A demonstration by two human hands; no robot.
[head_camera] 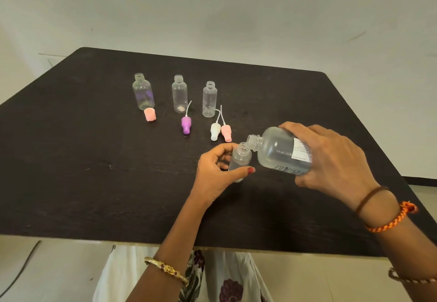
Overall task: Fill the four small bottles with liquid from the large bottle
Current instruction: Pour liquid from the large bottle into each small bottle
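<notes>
Head view: right hand (331,159) grip wraps tilted large bottle (279,151), left hand (216,171) grip pinches small bottle (240,159) above table (94,159); best keep mouths touching, tip slowly.

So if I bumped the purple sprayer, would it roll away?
Probably only a little. The purple sprayer lies on its side on the table and looks round, so it could roll, but its thin tube should make it curve and stop. It looks small and plastic, so likely very light and easy to flick.
</notes>
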